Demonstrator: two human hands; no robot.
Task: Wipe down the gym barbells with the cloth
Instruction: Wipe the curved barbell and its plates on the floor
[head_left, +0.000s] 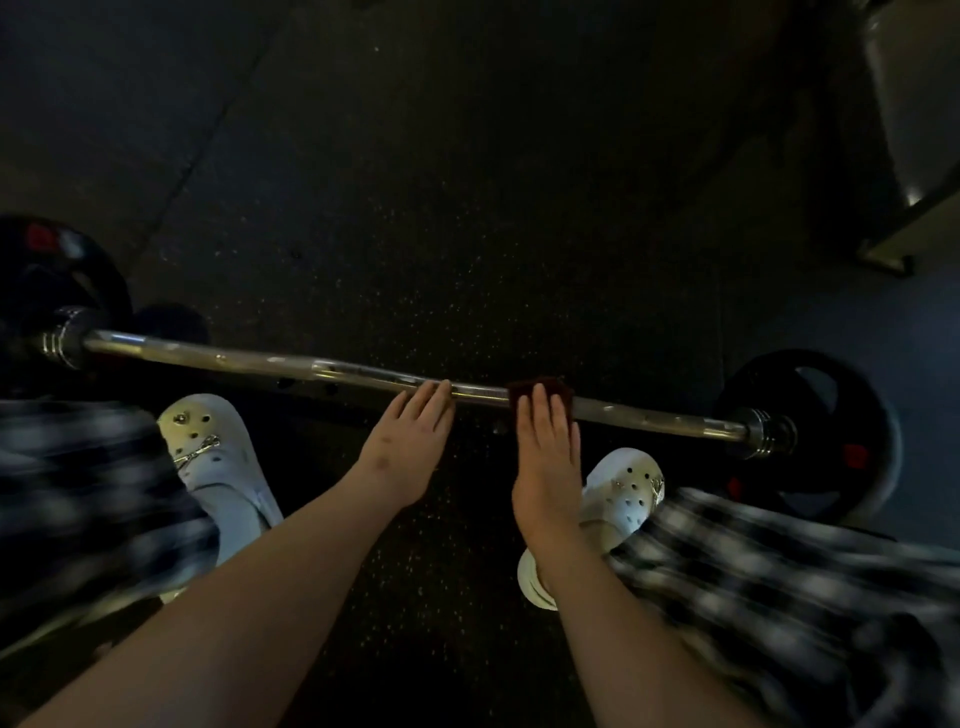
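Note:
A steel barbell (270, 359) lies across the dark floor in front of me, with black plates on both ends. A dark red cloth (540, 391) is draped over the bar right of its middle. My right hand (545, 462) lies flat on the cloth, fingers extended, pressing it onto the bar. My left hand (408, 447) reaches to the bar just left of the cloth, fingers straight and together, fingertips touching the steel and holding nothing.
The black plate at the left end (57, 280) and the plate at the right end (826, 431) rest on speckled rubber flooring (467, 208). My white clogs (208, 447) stand close behind the bar. A pale machine base (904, 228) sits at the far right.

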